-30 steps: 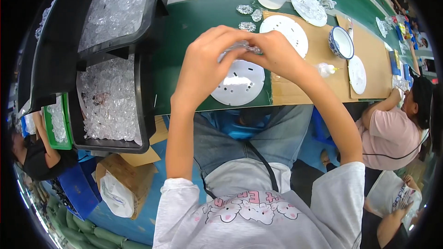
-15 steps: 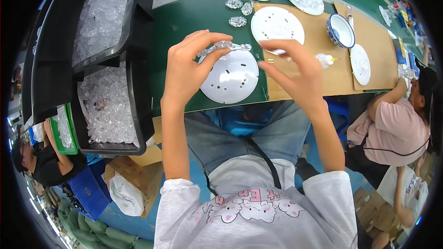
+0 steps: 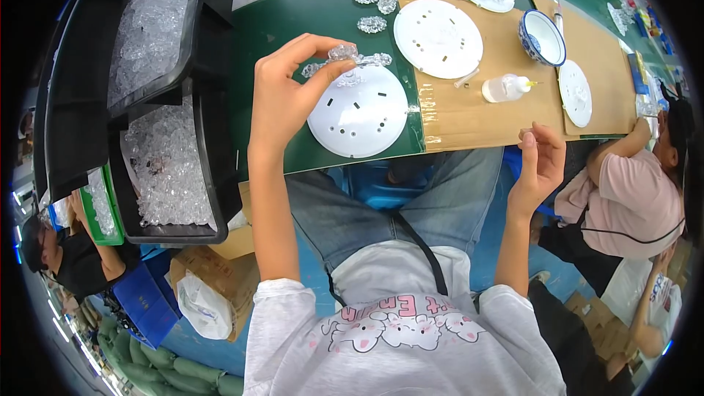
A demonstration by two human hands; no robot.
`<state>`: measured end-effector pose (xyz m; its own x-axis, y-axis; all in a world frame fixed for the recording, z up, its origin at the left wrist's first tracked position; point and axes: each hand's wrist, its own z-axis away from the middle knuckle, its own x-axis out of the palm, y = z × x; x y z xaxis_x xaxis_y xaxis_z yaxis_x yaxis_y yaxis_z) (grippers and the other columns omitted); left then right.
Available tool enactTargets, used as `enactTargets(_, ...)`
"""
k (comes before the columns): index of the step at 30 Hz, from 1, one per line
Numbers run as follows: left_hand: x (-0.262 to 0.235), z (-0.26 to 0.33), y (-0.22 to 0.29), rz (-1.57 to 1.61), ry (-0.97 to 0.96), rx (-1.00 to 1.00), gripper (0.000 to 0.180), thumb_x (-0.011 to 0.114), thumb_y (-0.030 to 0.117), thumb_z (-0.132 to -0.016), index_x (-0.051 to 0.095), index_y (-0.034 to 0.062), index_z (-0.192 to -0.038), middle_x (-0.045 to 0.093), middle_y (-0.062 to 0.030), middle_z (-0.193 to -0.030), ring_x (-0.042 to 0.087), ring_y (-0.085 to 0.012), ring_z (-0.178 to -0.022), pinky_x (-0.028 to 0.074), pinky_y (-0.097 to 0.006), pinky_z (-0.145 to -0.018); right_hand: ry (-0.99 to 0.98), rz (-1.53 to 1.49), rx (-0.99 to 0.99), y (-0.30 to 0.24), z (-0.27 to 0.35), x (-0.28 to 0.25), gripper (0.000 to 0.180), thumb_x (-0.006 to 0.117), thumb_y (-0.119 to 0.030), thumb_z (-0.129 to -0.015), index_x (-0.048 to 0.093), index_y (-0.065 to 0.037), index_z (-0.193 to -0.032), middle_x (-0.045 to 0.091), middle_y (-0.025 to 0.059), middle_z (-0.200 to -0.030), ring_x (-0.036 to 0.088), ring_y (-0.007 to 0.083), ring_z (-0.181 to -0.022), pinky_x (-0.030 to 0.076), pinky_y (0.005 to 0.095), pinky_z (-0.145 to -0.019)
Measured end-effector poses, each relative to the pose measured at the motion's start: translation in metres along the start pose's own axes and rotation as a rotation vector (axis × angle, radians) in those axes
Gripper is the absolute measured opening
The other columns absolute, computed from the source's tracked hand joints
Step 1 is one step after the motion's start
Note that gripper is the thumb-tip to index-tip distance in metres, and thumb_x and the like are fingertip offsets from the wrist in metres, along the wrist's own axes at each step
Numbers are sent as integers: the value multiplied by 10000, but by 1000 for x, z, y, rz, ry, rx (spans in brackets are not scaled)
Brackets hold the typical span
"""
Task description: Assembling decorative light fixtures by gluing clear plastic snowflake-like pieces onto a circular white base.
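While the left hand (image 3: 290, 95) pinches a clear crystal piece (image 3: 345, 59) between thumb and fingertips, it holds it just above the far rim of a white round disc (image 3: 359, 114) lying on the green table (image 3: 293, 15). That disc sits right of the palm, its near edge close to the table's front edge. Left of the hand, black bins (image 3: 213, 198) of clear beads stand near, leaving a narrow strip of table between. The right hand (image 3: 543, 161) hangs off the table's near edge, fingers loosely curled, holding nothing I can make out. Beyond it lie a cardboard sheet (image 3: 477, 114) and a small squeeze bottle (image 3: 502, 88), with bare cardboard around.
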<state>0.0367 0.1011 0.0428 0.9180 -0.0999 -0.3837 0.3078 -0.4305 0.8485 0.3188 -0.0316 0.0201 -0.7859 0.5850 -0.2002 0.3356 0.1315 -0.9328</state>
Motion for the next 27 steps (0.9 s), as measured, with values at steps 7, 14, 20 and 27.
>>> enactTargets(7,2,2,1,-10,0,3,146,706,12,-718,676,-20,-857,678,-85,-800,637,-150,-731,487,-259,-726,34,5,-26,2,1,0,173,608,-50,-878,585,9,-1040,605,55,-937,589,109,-825,466,225,-724)
enactTargets(14,3,6,-10,33,-6,84,145,713,14,-714,681,-18,-852,671,-87,-783,639,-168,-747,473,-316,-885,8,32,-14,3,9,0,173,609,-31,-873,579,9,-1038,606,53,-937,587,106,-822,459,219,-754)
enactTargets(20,3,10,-12,59,-28,6,139,716,8,-718,685,-13,-852,682,-85,-827,638,-166,-803,480,-296,-835,-346,334,-235,-15,19,17,171,665,3,-769,657,-22,-938,649,73,-926,608,191,-863,460,280,-796)
enactTargets(27,6,10,-11,129,-7,-19,131,709,-20,-734,683,-27,-862,685,-79,-853,627,-154,-838,477,-266,-778,-557,373,-667,-7,57,89,240,752,-178,-668,696,-197,-901,605,-56,-944,533,175,-988,388,392,-913)
